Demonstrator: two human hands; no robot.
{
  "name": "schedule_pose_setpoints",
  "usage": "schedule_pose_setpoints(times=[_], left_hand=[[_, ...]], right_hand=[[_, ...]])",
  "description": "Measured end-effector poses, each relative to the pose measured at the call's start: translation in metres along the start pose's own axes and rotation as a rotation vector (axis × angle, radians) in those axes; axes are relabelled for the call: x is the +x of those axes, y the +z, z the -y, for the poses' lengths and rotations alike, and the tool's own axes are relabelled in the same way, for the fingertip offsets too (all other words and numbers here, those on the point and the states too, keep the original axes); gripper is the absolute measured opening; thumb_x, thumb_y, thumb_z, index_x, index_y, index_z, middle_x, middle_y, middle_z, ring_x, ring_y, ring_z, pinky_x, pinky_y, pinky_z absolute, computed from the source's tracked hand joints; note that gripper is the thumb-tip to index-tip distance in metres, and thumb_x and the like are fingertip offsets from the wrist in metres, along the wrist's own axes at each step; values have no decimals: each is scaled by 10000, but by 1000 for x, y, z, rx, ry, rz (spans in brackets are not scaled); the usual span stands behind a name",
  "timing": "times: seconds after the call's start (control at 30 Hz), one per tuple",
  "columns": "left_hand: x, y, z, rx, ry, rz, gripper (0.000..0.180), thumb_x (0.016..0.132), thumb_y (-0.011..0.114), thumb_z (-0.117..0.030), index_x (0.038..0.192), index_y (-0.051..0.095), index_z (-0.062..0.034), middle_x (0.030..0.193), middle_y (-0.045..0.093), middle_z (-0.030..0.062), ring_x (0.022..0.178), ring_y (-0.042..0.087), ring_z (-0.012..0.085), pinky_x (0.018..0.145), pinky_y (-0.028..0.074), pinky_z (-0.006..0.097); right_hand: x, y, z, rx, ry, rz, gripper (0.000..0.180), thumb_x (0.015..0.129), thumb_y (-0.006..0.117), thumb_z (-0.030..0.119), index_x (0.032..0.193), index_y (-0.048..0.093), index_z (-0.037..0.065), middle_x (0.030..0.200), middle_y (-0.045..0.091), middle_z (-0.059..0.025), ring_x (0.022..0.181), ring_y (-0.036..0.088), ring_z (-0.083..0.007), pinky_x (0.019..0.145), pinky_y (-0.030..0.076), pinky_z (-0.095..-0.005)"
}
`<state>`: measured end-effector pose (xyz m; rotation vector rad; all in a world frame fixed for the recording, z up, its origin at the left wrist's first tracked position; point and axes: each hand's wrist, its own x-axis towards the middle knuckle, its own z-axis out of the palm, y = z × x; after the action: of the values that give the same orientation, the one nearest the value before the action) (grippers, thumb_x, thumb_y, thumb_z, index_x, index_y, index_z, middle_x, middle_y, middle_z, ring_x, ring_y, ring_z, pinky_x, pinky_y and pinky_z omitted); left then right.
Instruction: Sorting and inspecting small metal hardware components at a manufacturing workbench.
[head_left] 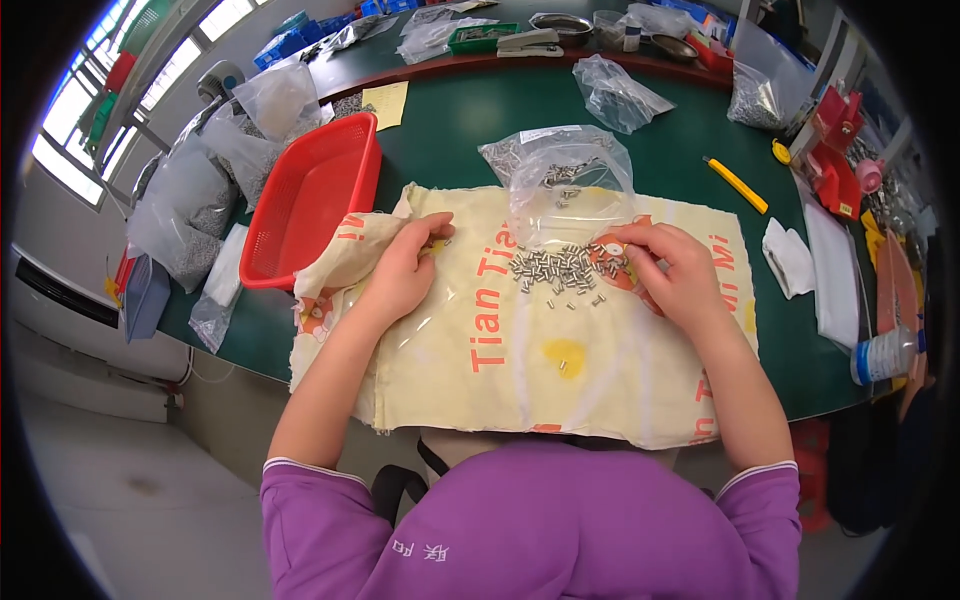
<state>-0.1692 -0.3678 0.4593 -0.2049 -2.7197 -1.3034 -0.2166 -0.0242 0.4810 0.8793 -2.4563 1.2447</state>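
Note:
A pile of small, shiny metal cylinders [560,266] lies on a cream printed cloth [450,390] spread over the table. At the pile's right edge is my right hand [672,268], its thumb and forefinger pinched together; whatever is between them is too small to make out. My left hand [405,268] rests by the folded left part of the cloth, fingers curled, with a small metal piece beside the fingertips. Under it lies a clear plastic film or bag [428,310]. Just beyond the pile, an open clear bag [570,185] still contains several such pieces.
A red plastic basket [315,200] stands left of the cloth, beside bulging bags of metal parts [190,200]. On the green tabletop [450,110] are a yellow cutter knife [737,186], a crumpled clear bag [618,95] and white cloth [788,258]. A white bottle [884,356] lies at right.

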Motion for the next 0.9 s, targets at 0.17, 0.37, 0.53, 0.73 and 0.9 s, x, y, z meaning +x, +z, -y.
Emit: schedule_pose_setpoints(times=[0.17, 0.37, 0.53, 0.73, 0.9], left_hand=[[-10, 3, -10, 123, 112, -125, 530, 837, 470, 122, 1336, 507, -53, 1317, 550, 127, 1244, 535, 247, 1058, 414, 339], [-29, 38, -69, -12, 114, -25, 411, 867, 577, 58, 1264, 569, -49, 1022, 642, 55, 879, 614, 144, 779, 513, 276], [-20, 61, -100, 7, 22, 229, 482, 835, 612, 47, 1304, 543, -39, 964, 626, 53, 847, 607, 148, 764, 513, 279], [-4, 83, -94, 93, 99, 263, 556, 814, 626, 58, 1347, 517, -54, 928, 609, 43, 833, 605, 161, 777, 516, 285], [-6, 94, -87, 28, 298, 171, 548, 812, 649, 50, 1334, 538, -70, 957, 624, 75, 916, 622, 197, 801, 526, 314]], right_hand=[[-4, -1, -7, 69, 69, -26, 169, 893, 609, 82, 1023, 715, 66, 903, 681, -79, 738, 648, -219, 673, 511, -321], [-8, -4, -4, 12, 110, 54, 144, 878, 665, 76, 1014, 700, 46, 930, 655, -70, 800, 629, -165, 712, 511, -289], [-12, -3, 4, -147, -157, 164, 57, 788, 713, 112, 841, 692, 108, 867, 661, -26, 846, 621, -214, 738, 506, -344], [-22, 5, 6, -250, -207, 228, 78, 770, 717, 122, 847, 702, 119, 855, 646, -28, 871, 619, -240, 780, 491, -375], [-19, 3, 10, -246, -145, 296, 96, 774, 716, 136, 856, 681, 101, 871, 644, -41, 897, 614, -256, 798, 484, -388]])
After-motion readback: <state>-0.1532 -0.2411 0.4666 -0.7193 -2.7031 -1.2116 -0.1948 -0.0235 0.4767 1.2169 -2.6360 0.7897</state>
